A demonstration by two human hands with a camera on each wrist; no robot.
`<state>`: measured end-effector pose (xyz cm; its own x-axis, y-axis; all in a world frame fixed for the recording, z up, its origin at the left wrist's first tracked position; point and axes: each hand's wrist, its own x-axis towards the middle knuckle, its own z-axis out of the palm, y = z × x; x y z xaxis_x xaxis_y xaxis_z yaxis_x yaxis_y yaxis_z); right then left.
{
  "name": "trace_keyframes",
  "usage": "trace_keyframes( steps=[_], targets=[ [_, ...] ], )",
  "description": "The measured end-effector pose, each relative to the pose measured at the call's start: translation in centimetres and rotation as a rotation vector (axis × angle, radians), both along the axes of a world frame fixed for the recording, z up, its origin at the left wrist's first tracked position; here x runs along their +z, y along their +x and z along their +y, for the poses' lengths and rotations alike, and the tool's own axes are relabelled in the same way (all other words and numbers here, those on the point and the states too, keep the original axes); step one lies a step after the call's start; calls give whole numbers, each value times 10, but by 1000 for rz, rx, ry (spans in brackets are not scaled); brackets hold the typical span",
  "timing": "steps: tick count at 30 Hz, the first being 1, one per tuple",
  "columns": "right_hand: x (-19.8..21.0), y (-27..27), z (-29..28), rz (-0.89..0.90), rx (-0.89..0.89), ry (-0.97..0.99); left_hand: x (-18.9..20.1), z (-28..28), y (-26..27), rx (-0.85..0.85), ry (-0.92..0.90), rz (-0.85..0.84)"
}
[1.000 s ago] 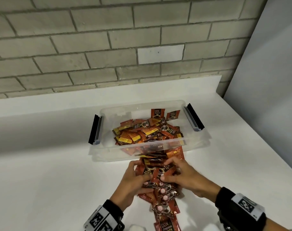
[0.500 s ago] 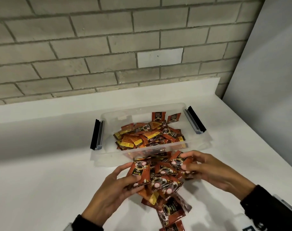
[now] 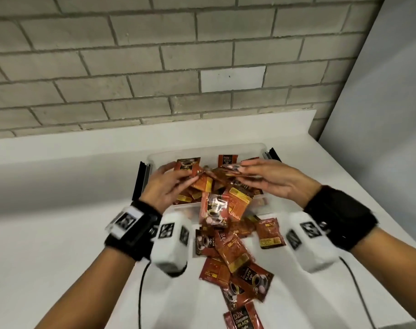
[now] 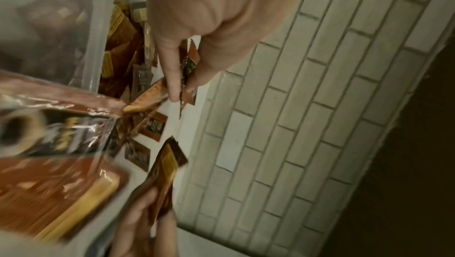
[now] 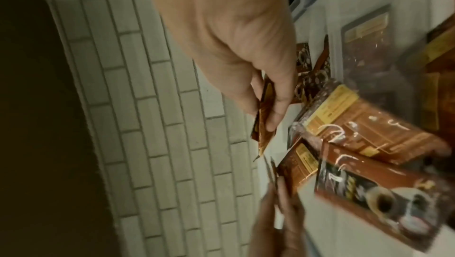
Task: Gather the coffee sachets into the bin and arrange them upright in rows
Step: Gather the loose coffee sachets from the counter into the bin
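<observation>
A clear plastic bin (image 3: 249, 148) with black side handles holds a loose heap of red-brown coffee sachets (image 3: 202, 184). Both hands hover above it. My left hand (image 3: 180, 173) pinches one sachet (image 3: 187, 166) between thumb and fingers, which the left wrist view shows edge-on as a sachet (image 4: 188, 70). My right hand (image 3: 243, 172) pinches a few flat sachets (image 3: 234, 168), also seen in its fingers (image 5: 265, 109) in the right wrist view. Between the hands, blurred sachets (image 3: 216, 210) hang in mid-air over the bin's near wall. More sachets (image 3: 235, 257) lie scattered on the white table in front.
The bin stands on a white counter (image 3: 59, 233) against a brick wall (image 3: 131, 67). A grey panel (image 3: 380, 115) closes the right side. One sachet (image 3: 270, 233) lies apart near the right wrist. Cables (image 3: 140, 293) trail from the wrist cameras.
Both hands rose from the table in front of the bin to above it, carrying sachets. The bundle has come apart, and several sachets are dropping between the hands.
</observation>
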<state>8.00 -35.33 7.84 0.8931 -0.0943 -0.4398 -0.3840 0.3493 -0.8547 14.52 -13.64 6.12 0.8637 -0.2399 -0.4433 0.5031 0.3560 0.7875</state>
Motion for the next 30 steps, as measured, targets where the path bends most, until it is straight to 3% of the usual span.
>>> trace_keyframes(
  steps=[7,11,13,16,18,20,26,30],
  targets=[
    [-22,10,-1,21,125,-387,-14,0,18,-91,306,-100],
    [-5,-24,-25,-59,166,-424,1,22,-15,-140,413,-315],
    [-2,-48,-39,-44,274,-478,3,36,-44,-265,510,-372],
    [-30,-78,-51,176,469,-699,-23,48,-83,-492,677,-215],
    [-56,-89,-51,314,468,-758,-47,48,-100,-550,694,-33],
    [-77,-89,-42,345,396,-755,-64,40,-106,-498,631,52],
    [-117,-58,-2,352,208,-696,-71,-5,-93,-380,507,65],
    [-127,-44,21,371,152,-519,-81,-26,-90,-322,526,124]
  ],
)
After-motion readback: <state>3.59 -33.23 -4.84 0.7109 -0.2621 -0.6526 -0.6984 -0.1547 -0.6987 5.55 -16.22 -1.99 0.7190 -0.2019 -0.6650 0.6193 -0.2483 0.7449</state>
